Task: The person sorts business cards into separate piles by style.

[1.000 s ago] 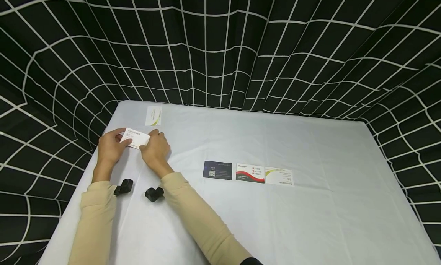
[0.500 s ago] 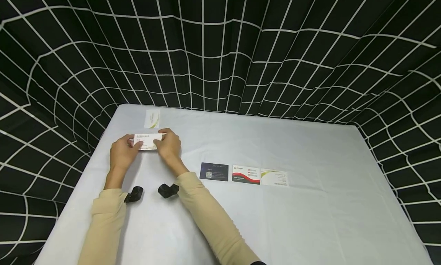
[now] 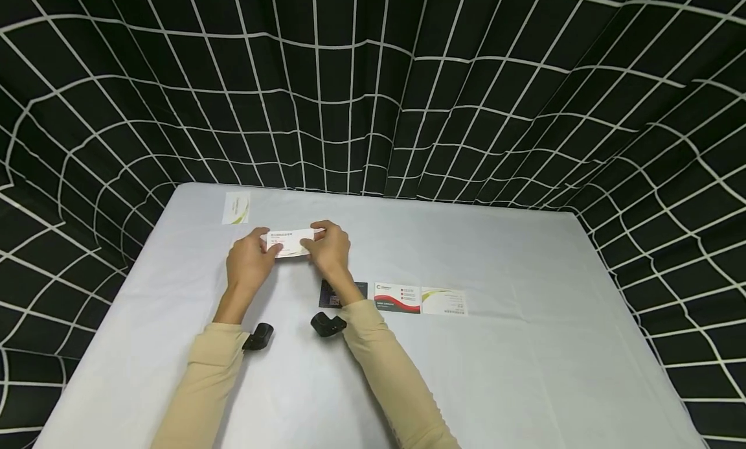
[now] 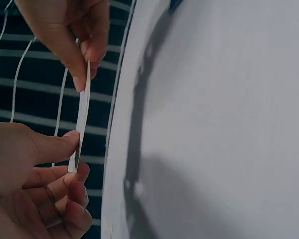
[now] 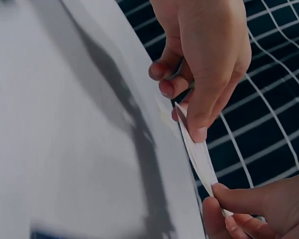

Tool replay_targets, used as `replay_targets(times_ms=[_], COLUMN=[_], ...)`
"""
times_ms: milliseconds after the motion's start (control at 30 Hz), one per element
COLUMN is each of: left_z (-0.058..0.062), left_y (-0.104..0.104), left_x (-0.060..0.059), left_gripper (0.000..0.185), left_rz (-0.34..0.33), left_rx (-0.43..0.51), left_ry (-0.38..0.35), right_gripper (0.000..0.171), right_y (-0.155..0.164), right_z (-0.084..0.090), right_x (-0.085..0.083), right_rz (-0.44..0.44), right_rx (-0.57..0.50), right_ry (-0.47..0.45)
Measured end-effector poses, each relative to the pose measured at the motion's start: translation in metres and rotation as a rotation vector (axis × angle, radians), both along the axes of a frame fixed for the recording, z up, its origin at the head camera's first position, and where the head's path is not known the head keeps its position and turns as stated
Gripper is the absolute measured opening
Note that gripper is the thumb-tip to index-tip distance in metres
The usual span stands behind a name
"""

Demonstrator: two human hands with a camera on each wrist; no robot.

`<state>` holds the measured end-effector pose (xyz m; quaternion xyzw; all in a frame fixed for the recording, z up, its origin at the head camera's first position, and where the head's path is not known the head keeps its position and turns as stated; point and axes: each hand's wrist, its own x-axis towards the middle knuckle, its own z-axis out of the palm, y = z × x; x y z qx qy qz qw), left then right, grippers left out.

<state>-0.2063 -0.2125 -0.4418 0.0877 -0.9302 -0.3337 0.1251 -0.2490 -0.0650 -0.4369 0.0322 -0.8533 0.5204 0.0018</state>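
A black curtain with a white grid hangs behind and around the white tabletop (image 3: 495,371). I see both hands raised a little above its left half, holding one white business card (image 3: 289,243) between them. The left hand (image 3: 247,264) pinches the card's left end between thumb and forefinger, the other fingers curled loosely underneath; the right hand (image 3: 332,248) pinches the right end the same way. In the wrist views the card shows edge-on, a thin strip between the two pinches, clear of the tabletop.

Near the far left corner lies a second white card with a green swoosh (image 3: 236,208). Toward the middle sits a row of three cards: a dark card (image 3: 335,295) partly hidden by the right forearm, a red-and-white card (image 3: 397,297) and a white-and-green card (image 3: 444,300).

Compared with a second ago, the held card has travelled from close by the left edge toward the row, both pinches unchanged.
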Motion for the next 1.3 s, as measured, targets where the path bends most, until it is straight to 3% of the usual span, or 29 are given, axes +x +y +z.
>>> replay_targets(times_ms=[300, 533, 933, 1133, 1300], left_z=[-0.002, 0.003, 0.000, -0.003, -0.006], left_y=[0.056, 0.096, 0.162, 0.198, 0.223], left_x=[-0.002, 0.005, 0.014, 0.017, 0.019], left_gripper=[0.041, 0.042, 0.050, 0.051, 0.047], left_rz=[-0.115, -0.121, -0.259, -0.345, -0.367], left_rx=[0.012, 0.054, 0.071, 0.031, 0.001], left_ry=[0.004, -0.018, -0.037, -0.007, 0.020], right_gripper=[0.035, 0.036, 0.031, 0.025, 0.026], right_y=[0.066, 0.106, 0.184, 0.222, 0.247], right_z=[0.003, 0.004, -0.001, -0.005, -0.006], right_x=[0.007, 0.016, 0.036, 0.045, 0.052], right_rz=[-0.056, -0.103, -0.168, -0.240, -0.266], right_rx=[0.010, 0.029, 0.009, -0.001, 0.017], right_ry=[-0.038, -0.094, -0.053, -0.106, -0.104])
